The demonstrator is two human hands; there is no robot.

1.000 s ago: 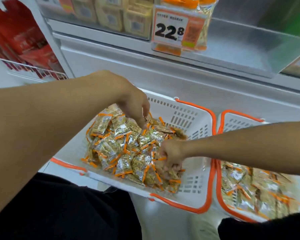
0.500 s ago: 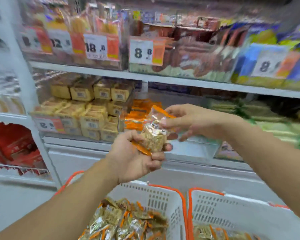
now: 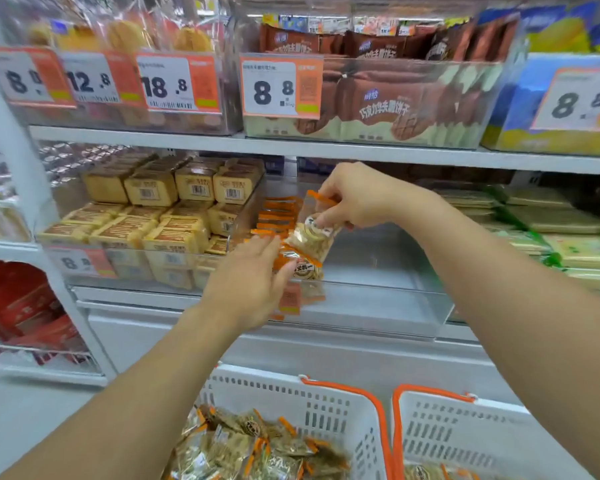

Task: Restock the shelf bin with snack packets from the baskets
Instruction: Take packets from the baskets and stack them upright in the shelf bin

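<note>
currently right hand (image 3: pixel 357 199) pinches a snack packet (image 3: pixel 314 233) over the clear shelf bin (image 3: pixel 378 306); left hand (image 3: pixel 253 282), fingers extended together, presses a second packet (image 3: pixel 300 265).

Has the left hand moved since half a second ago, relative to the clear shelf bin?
Yes. The left hand has gone forward over the clear shelf bin's front edge, pressing a snack packet inside.

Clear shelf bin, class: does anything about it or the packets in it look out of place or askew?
Nothing damaged or spilled. The clear shelf bin is mostly bare: orange-edged snack packets crowd only its left end. The right hand pinches a tilted packet above them; the left hand touches another.
</note>
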